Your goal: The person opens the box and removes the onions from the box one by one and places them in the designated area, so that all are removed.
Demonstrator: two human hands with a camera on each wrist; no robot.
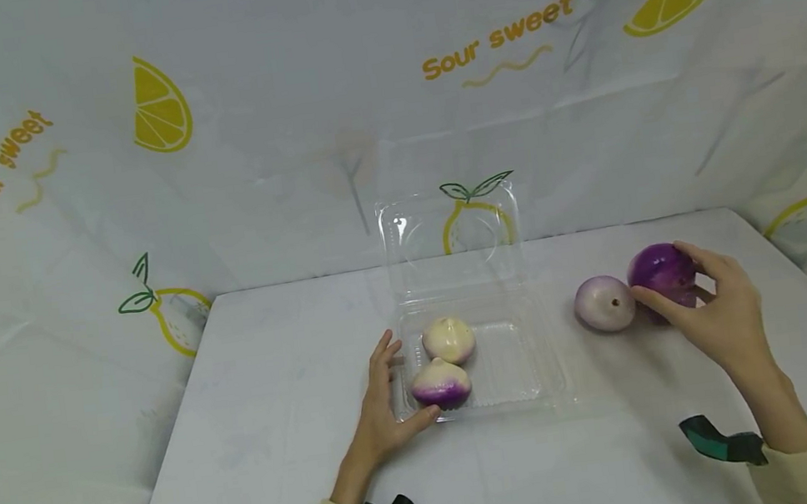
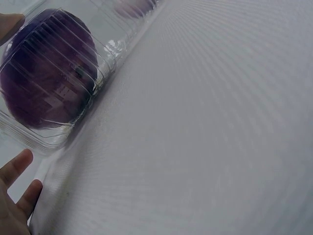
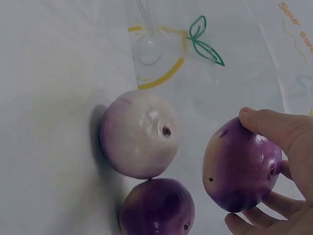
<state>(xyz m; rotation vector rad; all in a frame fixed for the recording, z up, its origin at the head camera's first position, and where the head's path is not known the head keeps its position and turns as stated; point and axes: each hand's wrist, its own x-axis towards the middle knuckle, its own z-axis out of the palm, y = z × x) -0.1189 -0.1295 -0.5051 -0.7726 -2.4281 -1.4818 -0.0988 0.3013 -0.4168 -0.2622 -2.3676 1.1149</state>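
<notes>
In the head view, my right hand [image 1: 723,305] holds a glossy purple turnip [image 1: 653,267] between thumb and fingers. The right wrist view shows this held turnip [image 3: 239,166] raised beside two others, a pale turnip [image 3: 139,134] with a dark spot and a darker purple turnip [image 3: 156,208]. Over at a clear plastic clamshell box [image 1: 516,364], my left hand [image 1: 378,415] lies around the near left corner, thumb at the front rim, fingers spread along the side. Inside the box's left half sit two cream-and-purple turnips, one behind [image 1: 449,339] and one in front [image 1: 440,384].
The box's clear lid [image 1: 417,275] stands raised at the back, near the printed backdrop [image 1: 288,174]. A white-covered table [image 1: 254,388] lies under everything, its far edge meeting the backdrop. Wrist straps [image 1: 722,444] show at both sleeves.
</notes>
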